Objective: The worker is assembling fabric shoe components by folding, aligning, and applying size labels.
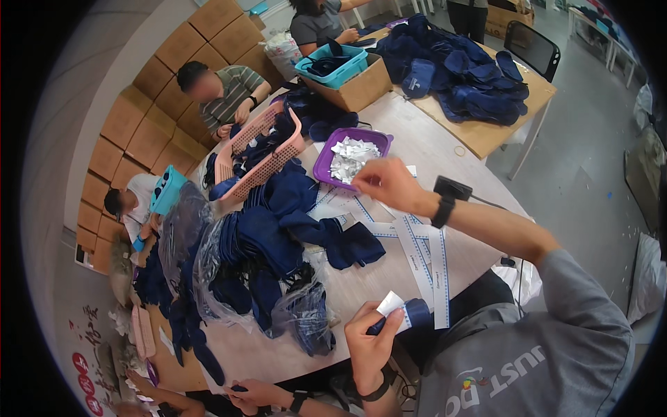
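Note:
My left hand (372, 340) is closed around a small folded navy fabric piece (417, 312), with a white paper slip (390, 304) under the thumb. My right hand (392, 184) is over the near right edge of a purple tub (320, 164). Its fingers are pinched together, and whatever they may hold is too small to make out. Many small white-and-silver slips (353, 154) fill the tub. White paper strips with blue marks along their edges (439, 278) lie on the table between my hands. A navy fabric piece (354, 244) lies left of the strips.
Piled navy pieces, some in clear plastic (222, 278), cover the table's left side. Beyond are a pink basket (240, 182), a turquoise bin (347, 67) on a cardboard box (365, 87), and another navy heap (458, 69). Co-workers sit around; another person's hands (260, 395) are at the lower edge.

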The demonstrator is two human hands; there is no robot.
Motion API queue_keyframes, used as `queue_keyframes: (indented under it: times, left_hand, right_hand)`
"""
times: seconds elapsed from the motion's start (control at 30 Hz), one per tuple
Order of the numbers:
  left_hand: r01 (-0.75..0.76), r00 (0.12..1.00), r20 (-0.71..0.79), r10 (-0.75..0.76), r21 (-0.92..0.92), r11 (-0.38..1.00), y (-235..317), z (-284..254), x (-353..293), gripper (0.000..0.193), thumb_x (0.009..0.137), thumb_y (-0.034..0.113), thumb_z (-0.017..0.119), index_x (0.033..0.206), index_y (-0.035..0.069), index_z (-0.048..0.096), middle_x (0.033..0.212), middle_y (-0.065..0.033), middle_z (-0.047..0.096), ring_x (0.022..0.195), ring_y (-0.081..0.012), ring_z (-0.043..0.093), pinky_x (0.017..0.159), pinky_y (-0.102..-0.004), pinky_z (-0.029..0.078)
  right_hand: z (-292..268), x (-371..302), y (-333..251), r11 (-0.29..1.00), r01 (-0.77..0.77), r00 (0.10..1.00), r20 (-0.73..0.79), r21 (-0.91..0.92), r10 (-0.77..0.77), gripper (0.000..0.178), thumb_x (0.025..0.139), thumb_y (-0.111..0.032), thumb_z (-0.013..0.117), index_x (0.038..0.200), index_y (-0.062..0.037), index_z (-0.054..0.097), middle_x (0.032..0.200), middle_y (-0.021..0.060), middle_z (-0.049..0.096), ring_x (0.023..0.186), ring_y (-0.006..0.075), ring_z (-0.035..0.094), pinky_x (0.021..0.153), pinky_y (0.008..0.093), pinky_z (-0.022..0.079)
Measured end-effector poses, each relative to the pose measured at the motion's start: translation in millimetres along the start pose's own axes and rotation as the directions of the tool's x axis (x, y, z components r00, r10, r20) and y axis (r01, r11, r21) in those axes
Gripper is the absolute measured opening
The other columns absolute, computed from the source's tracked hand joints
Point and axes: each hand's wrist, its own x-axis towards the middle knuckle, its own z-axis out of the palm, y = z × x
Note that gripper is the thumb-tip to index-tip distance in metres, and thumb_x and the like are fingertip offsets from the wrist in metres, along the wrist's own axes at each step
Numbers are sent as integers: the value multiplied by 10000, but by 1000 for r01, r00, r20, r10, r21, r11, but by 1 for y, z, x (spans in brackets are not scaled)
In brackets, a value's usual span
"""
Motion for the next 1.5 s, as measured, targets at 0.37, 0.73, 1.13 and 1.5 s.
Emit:
queue_keyframes:
  times: [0.37,0.73,1.13,1.5]
  left_hand:
    - [77,970,-205,-127,-237,968,-37,6,7,154,930,47,761,1012,-82,752,924,-35,709,847,-87,600,740,-247,450]
    - [-135,951,-282,124,-20,991,-32,22,24,185,944,100,769,1023,-67,759,923,-71,695,833,-152,626,784,-274,489]
    - [-609,678,31,734,584,537,1,4,-3,268,748,74,862,1015,70,840,972,-46,645,900,-279,607,769,-411,545]
    - [-649,618,44,785,592,478,13,12,-17,286,722,-67,849,973,70,841,979,3,682,871,-200,625,744,-352,570]
  right_hand:
    - [-11,-8,0,974,-203,906,358,-101,226,471,940,-364,677,1210,20,704,1141,256,726,1066,396,703,902,455,552]
    - [-16,-115,-92,870,281,832,554,-406,-11,299,761,-167,767,947,-21,584,878,118,680,845,294,695,618,427,550]
    - [-48,-108,-121,958,244,789,605,-153,-105,235,685,-128,744,803,24,611,628,170,641,644,377,696,535,443,523]
    - [-55,-112,-127,966,243,767,627,-88,-136,258,668,-138,751,808,34,620,602,173,630,606,382,685,518,450,511]
